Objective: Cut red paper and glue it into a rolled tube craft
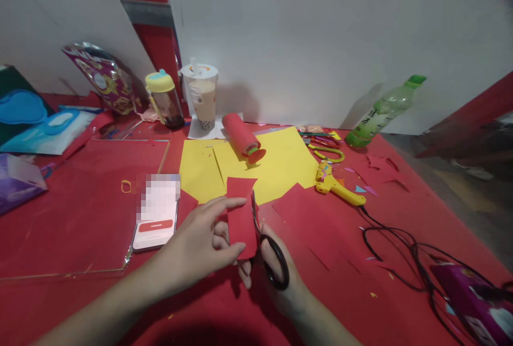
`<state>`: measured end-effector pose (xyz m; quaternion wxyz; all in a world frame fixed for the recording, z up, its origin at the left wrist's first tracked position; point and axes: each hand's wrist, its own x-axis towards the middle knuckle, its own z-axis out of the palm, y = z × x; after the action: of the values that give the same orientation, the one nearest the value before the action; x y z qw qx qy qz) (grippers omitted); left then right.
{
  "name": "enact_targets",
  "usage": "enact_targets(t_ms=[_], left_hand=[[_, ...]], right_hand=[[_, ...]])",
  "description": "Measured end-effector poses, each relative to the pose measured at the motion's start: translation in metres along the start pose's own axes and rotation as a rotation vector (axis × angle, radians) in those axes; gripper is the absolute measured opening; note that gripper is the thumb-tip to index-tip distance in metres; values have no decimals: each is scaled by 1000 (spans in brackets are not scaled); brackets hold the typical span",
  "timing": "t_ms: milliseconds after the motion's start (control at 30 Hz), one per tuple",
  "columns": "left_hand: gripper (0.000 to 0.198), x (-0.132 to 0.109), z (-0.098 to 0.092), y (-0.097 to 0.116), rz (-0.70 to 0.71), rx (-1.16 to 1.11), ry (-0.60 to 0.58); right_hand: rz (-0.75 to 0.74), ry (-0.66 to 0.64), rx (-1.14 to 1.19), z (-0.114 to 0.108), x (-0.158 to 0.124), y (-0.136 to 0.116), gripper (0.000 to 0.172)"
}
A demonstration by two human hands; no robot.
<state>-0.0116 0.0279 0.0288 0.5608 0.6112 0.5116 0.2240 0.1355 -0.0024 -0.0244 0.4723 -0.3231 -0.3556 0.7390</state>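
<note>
Between the fingers and thumb of my left hand [212,239] is an upright rectangle of red paper [241,218]. My right hand [286,276] grips scissors with black handles [285,271]. Their blades lie along the right edge of the paper, and part of one handle is hidden behind it. Just beyond my hands, yellow paper sheets [276,148] lie flat, with a red paper roll [242,135] resting on them. Loose red paper [306,218] lies to the right of the scissors. A phone [156,228] with a lit screen lies left of my left hand.
A yellow glue gun [339,186] and its black cord [412,250] occupy the right side. Along the wall stand a bubble tea cup [206,100], a yellow-lidded bottle [166,103] and a tilted green bottle [380,116]. Wet wipes [52,132] and a clear board [80,207] are at left.
</note>
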Motion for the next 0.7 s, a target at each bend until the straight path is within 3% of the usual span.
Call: enact_targets(t_ms=[233, 700], left_hand=[[51, -3, 2, 5, 48, 88, 63], [51, -2, 4, 7, 32, 57, 55]], right_hand=[[6, -19, 5, 0, 1, 0, 34], [6, -13, 39, 3, 0, -1, 34]])
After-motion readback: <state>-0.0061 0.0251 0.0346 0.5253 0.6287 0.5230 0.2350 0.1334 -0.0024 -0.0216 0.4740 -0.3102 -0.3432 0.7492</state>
